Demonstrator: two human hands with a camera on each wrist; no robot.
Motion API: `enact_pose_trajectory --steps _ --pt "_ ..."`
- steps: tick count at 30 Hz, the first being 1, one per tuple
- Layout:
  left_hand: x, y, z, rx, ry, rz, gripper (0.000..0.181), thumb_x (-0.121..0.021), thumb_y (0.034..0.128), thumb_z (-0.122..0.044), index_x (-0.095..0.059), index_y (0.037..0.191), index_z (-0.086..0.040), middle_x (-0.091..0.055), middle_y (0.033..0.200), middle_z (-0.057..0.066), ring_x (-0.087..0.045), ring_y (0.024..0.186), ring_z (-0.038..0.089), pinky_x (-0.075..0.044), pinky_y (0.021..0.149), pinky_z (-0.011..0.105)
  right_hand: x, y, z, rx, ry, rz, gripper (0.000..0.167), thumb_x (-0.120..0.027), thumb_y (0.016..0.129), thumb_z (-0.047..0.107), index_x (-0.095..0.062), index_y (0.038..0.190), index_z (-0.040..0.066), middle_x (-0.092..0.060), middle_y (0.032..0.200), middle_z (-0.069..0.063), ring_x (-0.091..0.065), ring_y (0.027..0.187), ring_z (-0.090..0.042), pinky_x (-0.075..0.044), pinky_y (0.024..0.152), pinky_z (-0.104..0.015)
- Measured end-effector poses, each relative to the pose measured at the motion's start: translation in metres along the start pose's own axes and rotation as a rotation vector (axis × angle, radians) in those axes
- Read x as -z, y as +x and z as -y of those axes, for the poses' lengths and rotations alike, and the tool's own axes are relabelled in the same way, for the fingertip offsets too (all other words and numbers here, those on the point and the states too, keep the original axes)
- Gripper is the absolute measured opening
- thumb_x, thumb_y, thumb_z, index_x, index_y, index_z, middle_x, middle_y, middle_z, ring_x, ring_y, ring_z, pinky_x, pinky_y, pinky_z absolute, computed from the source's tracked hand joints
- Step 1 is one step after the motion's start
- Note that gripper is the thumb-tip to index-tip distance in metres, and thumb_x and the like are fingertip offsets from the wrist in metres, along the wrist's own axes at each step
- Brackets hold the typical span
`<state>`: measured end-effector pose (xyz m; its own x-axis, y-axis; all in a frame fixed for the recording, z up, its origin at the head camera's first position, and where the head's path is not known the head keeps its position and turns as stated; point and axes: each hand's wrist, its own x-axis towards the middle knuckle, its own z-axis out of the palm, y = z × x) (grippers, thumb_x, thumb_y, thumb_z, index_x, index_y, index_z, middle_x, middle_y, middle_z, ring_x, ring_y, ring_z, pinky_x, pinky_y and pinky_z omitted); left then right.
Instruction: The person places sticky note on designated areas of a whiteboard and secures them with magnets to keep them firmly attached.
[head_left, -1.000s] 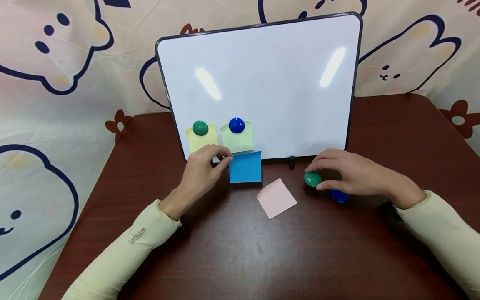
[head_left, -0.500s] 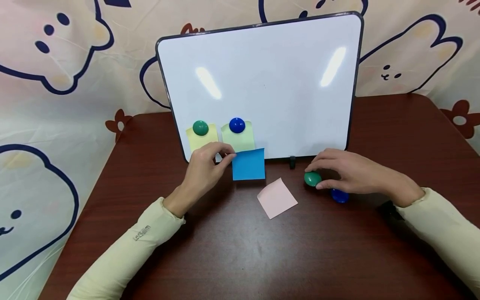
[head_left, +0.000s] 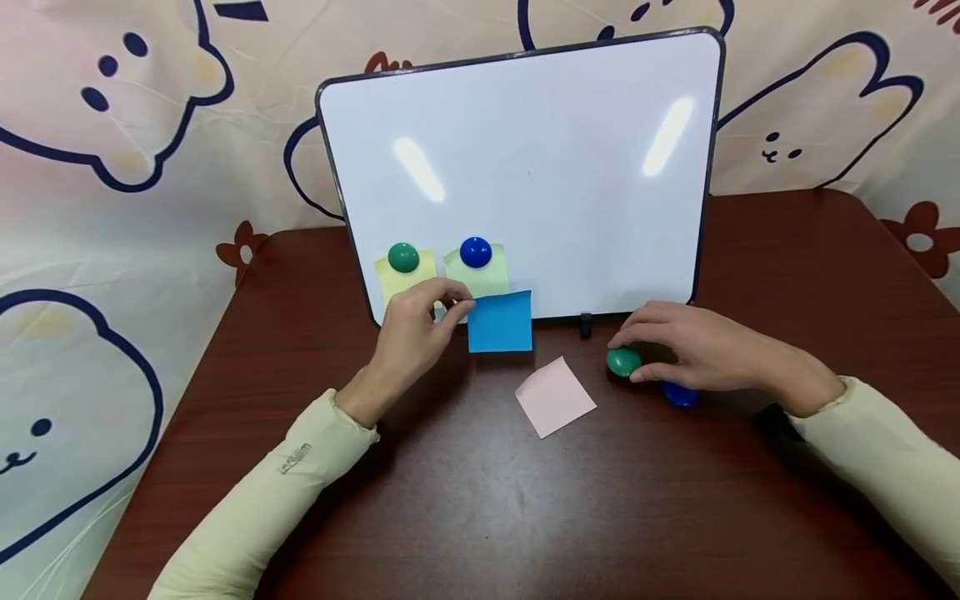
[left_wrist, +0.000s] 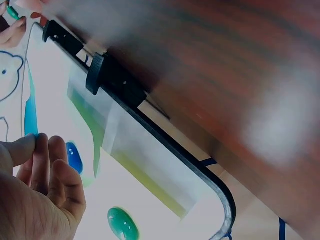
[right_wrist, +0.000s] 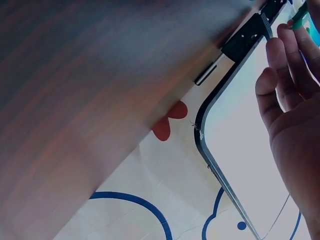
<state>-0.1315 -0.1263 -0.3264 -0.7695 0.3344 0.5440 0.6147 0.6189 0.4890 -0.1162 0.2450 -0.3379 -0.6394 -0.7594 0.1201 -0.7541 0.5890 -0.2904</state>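
The table [head_left: 480, 517] bears a whiteboard [head_left: 540, 192], pink note [head_left: 557, 400], blue magnet [head_left: 680, 396].

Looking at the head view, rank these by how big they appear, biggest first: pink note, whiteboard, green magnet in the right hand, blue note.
1. Whiteboard
2. Blue note and pink note: too alike to rank, and they sit at different angles
3. Green magnet in the right hand
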Motion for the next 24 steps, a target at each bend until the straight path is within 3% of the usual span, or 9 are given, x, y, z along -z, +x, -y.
enact_pose_trajectory --steps 10,24 --pt "-0.0053 0.0047 -0.0031 0.02 -0.018 0.005 0.011 -0.072 0.0915 -0.012 -0.073 0.1 -0.005 -0.073 0.091 0.008 -0.065 0.082 0.018 -0.056 0.069 0.038 0.0 0.0021 0.003 -0.01 0.012 0.008 0.035 -0.076 0.088 0.034 -0.067 0.122 0.03 -0.062 0.119 0.014 -0.055 0.111 -0.005 -0.054 0.091 -0.036" --pt "-0.0082 0.0082 -0.0036 0.018 -0.011 -0.009 0.011 -0.071 0.0919 -0.013 -0.072 0.101 -0.006 -0.074 0.092 0.008 -0.067 0.082 0.019 -0.056 0.069 0.036 0.0004 0.0014 0.0024 -0.009 0.016 0.001 0.036 -0.077 0.087 0.033 -0.067 0.121 0.03 -0.063 0.118 0.015 -0.055 0.109 -0.004 -0.054 0.091 -0.036"
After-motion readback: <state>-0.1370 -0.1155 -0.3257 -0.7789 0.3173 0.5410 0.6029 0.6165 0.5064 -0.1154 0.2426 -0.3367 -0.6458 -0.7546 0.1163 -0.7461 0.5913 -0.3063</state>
